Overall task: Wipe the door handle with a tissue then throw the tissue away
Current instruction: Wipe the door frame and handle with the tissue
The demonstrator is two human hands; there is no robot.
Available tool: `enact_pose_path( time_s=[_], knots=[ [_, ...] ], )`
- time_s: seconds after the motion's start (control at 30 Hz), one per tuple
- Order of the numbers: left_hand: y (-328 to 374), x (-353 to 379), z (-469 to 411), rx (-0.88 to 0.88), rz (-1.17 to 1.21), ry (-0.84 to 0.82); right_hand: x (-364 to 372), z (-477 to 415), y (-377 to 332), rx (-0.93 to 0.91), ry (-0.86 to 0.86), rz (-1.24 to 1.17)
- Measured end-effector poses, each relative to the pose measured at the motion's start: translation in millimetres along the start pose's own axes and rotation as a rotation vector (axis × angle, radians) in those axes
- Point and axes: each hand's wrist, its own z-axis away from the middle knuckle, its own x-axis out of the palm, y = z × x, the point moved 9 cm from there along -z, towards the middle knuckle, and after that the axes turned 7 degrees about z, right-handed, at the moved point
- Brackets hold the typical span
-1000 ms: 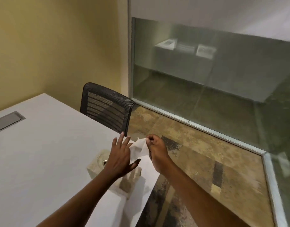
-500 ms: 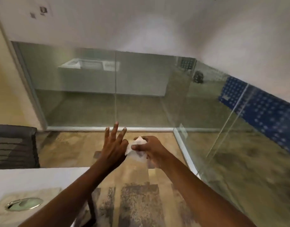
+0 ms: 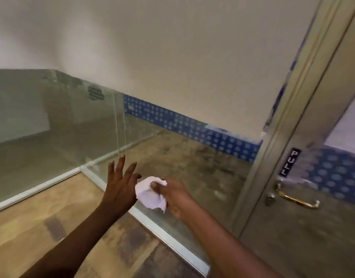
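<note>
A crumpled white tissue (image 3: 149, 192) is pinched in my right hand (image 3: 175, 194) at the middle of the view. My left hand (image 3: 120, 185) is just left of it, fingers spread, its thumb side close to the tissue; whether they touch is unclear. The brass door handle (image 3: 296, 199) sticks out from the glass door (image 3: 292, 237) at the right, well apart from both hands. A small keyhole (image 3: 270, 198) sits left of the handle, and a dark "PULL" sign (image 3: 289, 161) is above it.
A metal door frame (image 3: 282, 125) runs up the right side. Glass partition walls (image 3: 62, 127) with metal floor rails (image 3: 168, 235) stand in front and to the left, frosted above. Patterned brown floor lies below my arms.
The view has swung right from the table and chair to the glass corner, then to the door. My right hand has kept the tissue and bunched it tighter; my left hand stays spread beside it.
</note>
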Motion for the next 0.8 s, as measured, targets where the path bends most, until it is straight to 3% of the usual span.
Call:
enact_pose_path(
  time_s=[0.07,0.2,0.3,0.43,0.73,0.8],
  knots=[
    [42.3,23.3,-28.7,0.066,0.064,-0.012,-51.7,16.4,4.0,0.015,0.046,-0.017],
    [114.2,66.6,-77.2,0.175,0.236,0.001,-162.0,50.9,9.1,-0.008,0.415,-0.114],
    [161.7,109.8,-106.6,0.282,0.26,-0.061,-210.3,78.0,4.1,-0.059,0.497,-0.109],
    [211.5,159.3,-152.6,0.348,0.263,-0.1,-279.2,106.9,3.7,-0.157,0.809,-0.173],
    [315.6,172.7,-241.1,0.593,0.486,0.115,-378.7,164.0,-11.8,-0.34,1.455,-0.26],
    [332.7,169.2,-252.8,0.632,0.54,0.156,-394.0,170.0,-19.0,-0.378,1.53,-0.255]
  ],
)
